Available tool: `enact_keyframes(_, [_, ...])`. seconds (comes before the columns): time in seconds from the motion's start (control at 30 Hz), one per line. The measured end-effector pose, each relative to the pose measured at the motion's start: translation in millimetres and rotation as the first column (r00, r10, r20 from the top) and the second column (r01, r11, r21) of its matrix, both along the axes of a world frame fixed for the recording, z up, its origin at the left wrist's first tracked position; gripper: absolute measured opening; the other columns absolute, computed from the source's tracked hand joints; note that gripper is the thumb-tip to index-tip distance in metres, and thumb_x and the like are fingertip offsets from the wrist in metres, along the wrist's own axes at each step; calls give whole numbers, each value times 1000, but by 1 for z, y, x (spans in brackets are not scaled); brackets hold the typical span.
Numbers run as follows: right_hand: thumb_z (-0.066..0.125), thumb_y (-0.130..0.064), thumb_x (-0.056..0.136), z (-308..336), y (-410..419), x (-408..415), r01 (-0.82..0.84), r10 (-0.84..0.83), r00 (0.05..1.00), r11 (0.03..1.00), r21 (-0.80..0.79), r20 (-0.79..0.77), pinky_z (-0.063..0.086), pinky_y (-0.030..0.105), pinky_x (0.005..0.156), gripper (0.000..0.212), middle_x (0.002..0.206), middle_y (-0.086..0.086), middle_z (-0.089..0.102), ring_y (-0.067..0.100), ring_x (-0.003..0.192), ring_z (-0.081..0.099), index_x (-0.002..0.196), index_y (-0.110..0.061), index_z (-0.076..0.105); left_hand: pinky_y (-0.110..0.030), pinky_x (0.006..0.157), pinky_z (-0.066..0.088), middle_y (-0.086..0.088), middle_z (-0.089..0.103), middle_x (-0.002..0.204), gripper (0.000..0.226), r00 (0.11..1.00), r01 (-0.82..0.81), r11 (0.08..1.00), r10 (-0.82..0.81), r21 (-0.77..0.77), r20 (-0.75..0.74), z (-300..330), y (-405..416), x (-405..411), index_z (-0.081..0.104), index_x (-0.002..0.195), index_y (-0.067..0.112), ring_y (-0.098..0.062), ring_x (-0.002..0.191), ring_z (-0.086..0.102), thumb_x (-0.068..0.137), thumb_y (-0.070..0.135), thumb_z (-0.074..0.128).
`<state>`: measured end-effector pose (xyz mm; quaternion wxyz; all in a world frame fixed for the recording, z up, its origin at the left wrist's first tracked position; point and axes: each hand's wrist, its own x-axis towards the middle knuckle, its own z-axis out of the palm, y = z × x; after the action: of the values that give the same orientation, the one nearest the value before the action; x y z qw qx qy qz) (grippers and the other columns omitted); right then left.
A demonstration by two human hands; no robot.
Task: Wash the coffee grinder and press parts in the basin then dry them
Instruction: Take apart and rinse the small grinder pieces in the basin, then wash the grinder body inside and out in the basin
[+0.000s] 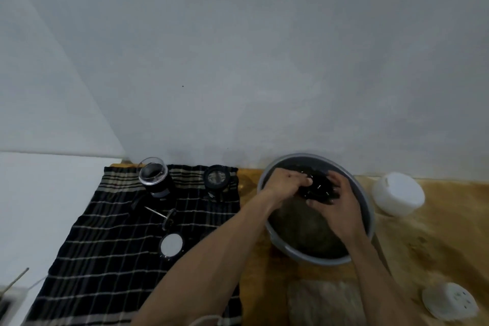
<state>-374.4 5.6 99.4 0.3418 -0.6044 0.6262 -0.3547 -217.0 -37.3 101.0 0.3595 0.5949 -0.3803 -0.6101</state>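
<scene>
Both my hands are inside the grey basin, which holds water. My left hand and my right hand grip a black part between them at the far side of the basin. On the dark checked cloth to the left stand a glass beaker with a black base and a black grinder body. A plunger rod with its filter disc and a round lid with a pale top lie on the cloth too.
A white round container sits right of the basin on the wooden table. A white socket block lies at the front right. A wall rises directly behind the table. A pale cloth lies in front of the basin.
</scene>
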Motion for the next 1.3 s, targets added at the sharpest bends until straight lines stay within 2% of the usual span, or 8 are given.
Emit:
enact_keyframes(0.17, [90,-13,73,8,-8,12,-55,54,998,996,65,10,47,43,105,92,148,4,50,24,131,53,150,-22,41,-39,98,58,-7,76,105,22,999,28,1000,-28,-3,43,20,4,27,79,107,8,-25,104,72,86,16,80])
enact_keyframes(0.27, [89,-21,75,26,-7,39,-156,153,987,984,86,43,48,47,106,77,139,-4,54,20,125,56,140,-32,50,-34,79,63,-13,75,99,23,998,63,998,-63,20,-12,36,12,78,75,106,1,-24,87,72,88,13,79])
enact_keyframes(0.43, [94,-39,65,43,17,131,-421,420,907,907,30,45,50,27,90,57,114,-15,59,5,105,61,113,-33,64,-35,77,63,-17,72,87,9,966,257,962,-251,93,-67,63,62,205,66,96,6,-29,79,71,93,10,74])
enact_keyframes(0.57, [90,-59,62,31,37,226,-628,632,775,773,87,-19,50,22,84,66,116,-18,55,-2,103,58,115,-37,58,-38,84,63,-20,71,96,9,985,172,972,-174,161,-2,62,119,305,65,94,8,-29,82,73,93,8,75])
enact_keyframes(0.8, [83,-48,72,-24,73,343,-777,868,468,493,390,-166,49,29,94,77,124,-9,49,13,114,55,138,-25,50,-40,83,64,-12,72,91,8,960,-228,938,172,263,220,-9,213,379,67,96,5,-23,82,73,90,2,73])
enact_keyframes(0.9, [83,-41,76,-42,79,365,-762,891,409,452,464,-196,52,33,100,82,134,1,54,18,119,58,147,-20,47,-42,86,62,-10,72,91,7,908,-348,903,259,250,329,-42,232,381,70,92,9,-21,83,70,88,4,73])
enact_keyframes(1.17, [73,-20,81,-55,80,381,-699,925,283,379,607,-253,59,33,88,57,112,8,71,20,95,70,136,-10,59,-36,84,59,-5,72,93,13,870,-328,905,176,273,461,-76,237,366,72,101,15,-17,85,67,89,11,74])
enact_keyframes(1.3, [69,-14,88,-32,73,378,-704,913,348,404,584,-211,57,28,91,45,117,5,69,17,102,67,132,-7,63,-34,87,57,-1,73,106,33,817,-209,925,-12,316,576,-69,231,377,75,114,14,-18,99,67,86,30,79])
